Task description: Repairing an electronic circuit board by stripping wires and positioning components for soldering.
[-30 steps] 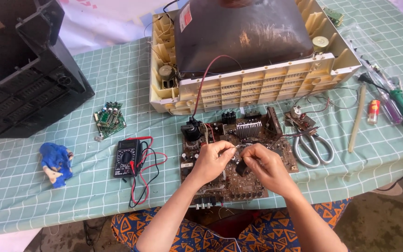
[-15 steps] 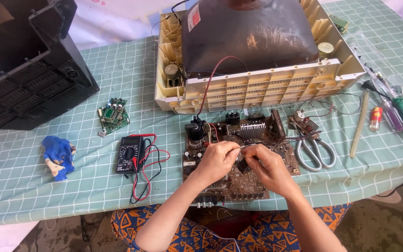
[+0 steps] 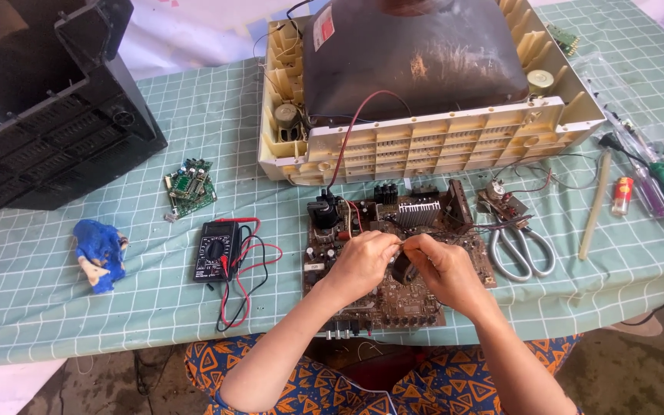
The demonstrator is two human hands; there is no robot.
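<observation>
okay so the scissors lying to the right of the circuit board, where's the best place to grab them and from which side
Grip the scissors by the two grey handle loops, which point toward the table's near edge, probably reaching in from that side. The blades point away toward the television chassis and sit among thin wires and a small part, so coming from the far end risks snagging those.

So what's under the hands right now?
The circuit board lies on the checked cloth. Left hand and right hand pinch something small above it; the parts beneath are covered.

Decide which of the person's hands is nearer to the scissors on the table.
Right. The right hand rests on the circuit board just left of the scissors, while the left hand sits farther left on the board.
</observation>
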